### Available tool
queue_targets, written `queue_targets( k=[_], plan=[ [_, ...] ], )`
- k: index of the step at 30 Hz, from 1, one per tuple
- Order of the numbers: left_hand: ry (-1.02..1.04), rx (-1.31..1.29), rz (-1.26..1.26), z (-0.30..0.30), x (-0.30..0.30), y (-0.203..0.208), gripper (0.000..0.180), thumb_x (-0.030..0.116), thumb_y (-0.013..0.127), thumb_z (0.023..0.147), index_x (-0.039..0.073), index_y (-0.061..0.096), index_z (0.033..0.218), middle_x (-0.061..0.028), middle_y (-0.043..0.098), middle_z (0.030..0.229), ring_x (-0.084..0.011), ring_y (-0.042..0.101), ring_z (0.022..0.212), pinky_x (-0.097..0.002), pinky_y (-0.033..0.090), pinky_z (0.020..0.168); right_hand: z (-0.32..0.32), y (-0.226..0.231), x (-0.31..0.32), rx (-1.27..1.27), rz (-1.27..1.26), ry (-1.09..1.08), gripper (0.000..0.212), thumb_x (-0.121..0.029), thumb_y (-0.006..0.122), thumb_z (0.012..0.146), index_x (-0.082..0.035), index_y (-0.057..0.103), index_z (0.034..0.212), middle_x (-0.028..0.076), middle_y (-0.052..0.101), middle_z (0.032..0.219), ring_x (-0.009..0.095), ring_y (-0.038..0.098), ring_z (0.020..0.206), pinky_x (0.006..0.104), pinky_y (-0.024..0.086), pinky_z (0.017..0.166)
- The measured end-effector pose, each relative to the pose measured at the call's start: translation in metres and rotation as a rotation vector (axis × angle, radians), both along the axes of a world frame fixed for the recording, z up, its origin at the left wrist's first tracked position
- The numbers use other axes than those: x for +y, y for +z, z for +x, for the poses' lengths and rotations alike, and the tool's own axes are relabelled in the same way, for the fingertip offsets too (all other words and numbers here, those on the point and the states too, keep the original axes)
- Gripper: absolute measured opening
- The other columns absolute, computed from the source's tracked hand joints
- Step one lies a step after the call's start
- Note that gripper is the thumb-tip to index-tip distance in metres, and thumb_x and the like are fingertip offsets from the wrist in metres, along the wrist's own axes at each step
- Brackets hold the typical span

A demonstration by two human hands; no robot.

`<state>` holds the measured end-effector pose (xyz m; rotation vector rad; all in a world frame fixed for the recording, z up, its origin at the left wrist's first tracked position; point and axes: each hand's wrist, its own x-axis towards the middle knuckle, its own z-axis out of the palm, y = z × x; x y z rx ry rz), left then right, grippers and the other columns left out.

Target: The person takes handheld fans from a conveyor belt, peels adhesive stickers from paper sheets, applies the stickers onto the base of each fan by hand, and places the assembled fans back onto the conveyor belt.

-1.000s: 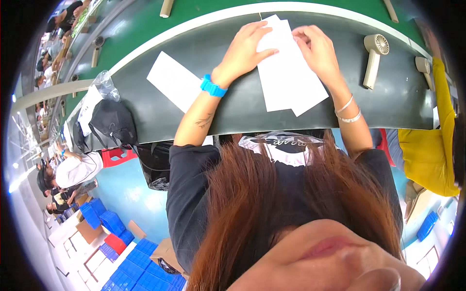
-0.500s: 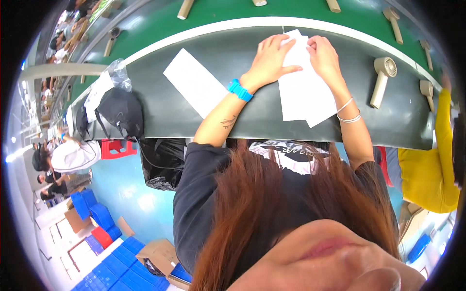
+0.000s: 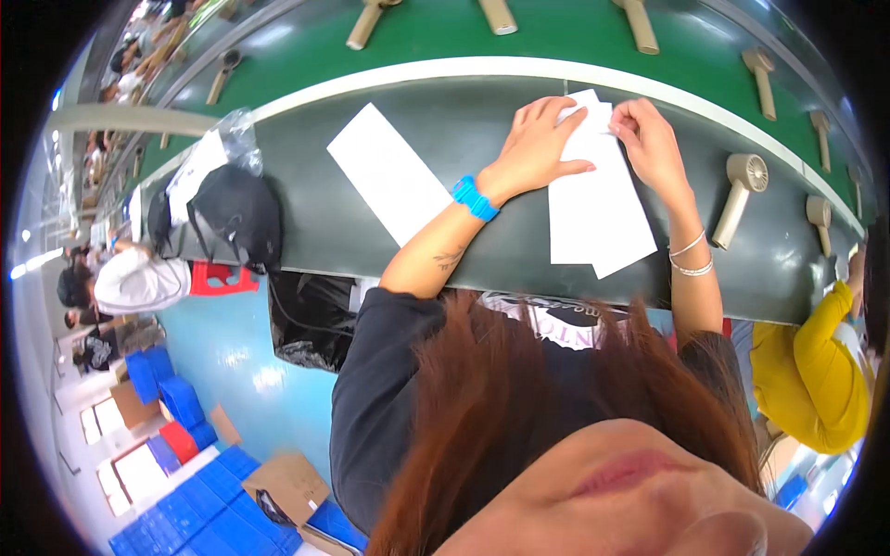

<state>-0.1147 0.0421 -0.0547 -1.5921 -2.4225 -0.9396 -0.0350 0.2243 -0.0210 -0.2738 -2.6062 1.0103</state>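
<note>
Two white strips of paper, partly overlapping and fanned apart at the near end, lie on the dark bench in front of me. My left hand rests on their left side with the fingers stretched out and the thumb apart. At the far right corner of the strips, my right hand is closed, thumb and forefinger pinched at the paper's edge. Another white strip lies to the left, its near end partly behind my left forearm. A beige handheld fan lies right of my right hand.
Beyond the white rail, more fans lie on a green belt. A second fan is at the bench's right. A black bag sits at the left end. A co-worker in a yellow top is at the right.
The whole view has shifted, so bench and papers appear lower. My right hand has drawn slightly right, away from my left hand, still at the paper's corner. My left hand stays on the strips.
</note>
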Motion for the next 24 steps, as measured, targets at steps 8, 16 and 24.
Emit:
queue_targets(
  k=[8,16,24],
  plan=[
    [-0.006,0.072,0.009,-0.003,0.006,-0.007,0.072,0.046,0.072,0.069,0.004,0.051,0.123,-0.0166,0.044,0.127,-0.0334,0.038,0.121,-0.0459,0.03,0.098,-0.104,-0.021,0.096,0.202,0.439,-0.284,0.063,-0.036,0.066,0.08,0.002,0.042,0.126,0.023,0.052,0.122,0.04,0.05,0.11,0.0452,0.041,0.09],
    [-0.043,0.019,0.078,0.002,0.002,-0.01,0.072,0.05,0.068,0.072,0.001,0.048,0.122,-0.0174,0.045,0.127,-0.034,0.036,0.122,-0.0458,0.026,0.102,-0.099,0.029,0.097,0.204,0.314,-0.329,0.049,-0.031,0.058,0.088,-0.011,0.041,0.129,0.02,0.064,0.089,0.037,0.063,0.085,0.0428,0.046,0.072],
    [0.109,-0.01,0.435,0.01,-0.01,0.01,0.053,0.027,0.074,0.073,0.003,0.05,0.113,-0.0188,0.042,0.124,-0.0353,0.044,0.113,-0.042,0.04,0.092,0.002,0.088,-0.003,0.227,0.058,-0.077,0.052,-0.023,0.064,0.087,-0.009,0.039,0.132,0.008,0.063,0.084,0.013,0.056,0.068,0.0256,0.046,0.066]
  ],
)
